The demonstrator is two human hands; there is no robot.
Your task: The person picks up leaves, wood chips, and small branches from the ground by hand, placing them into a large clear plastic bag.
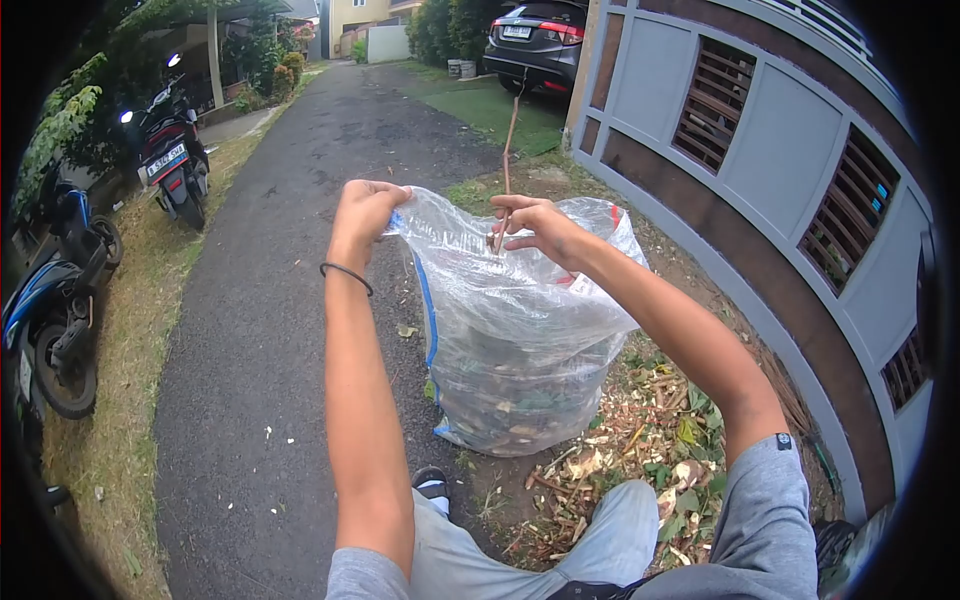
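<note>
A large clear plastic bag (pixel 520 330) with blue edging stands on the ground before me, its lower part filled with leaves and wood scraps. My left hand (pixel 368 212) is closed on the bag's upper left corner and pulls the rim up. Over the bag's mouth, my right hand (pixel 545 230) grips a long thin stick (pixel 510 140) between its fingers. The stick points up and away from me, and its lower end is at the bag's opening.
Wood chips and leaves (pixel 650 450) lie right of the bag, beside a grey wall (pixel 770 140). An asphalt lane (pixel 250 320) runs ahead on the left. Motorbikes (pixel 175 165) stand on the grass at left, and a dark car (pixel 537 45) is parked ahead.
</note>
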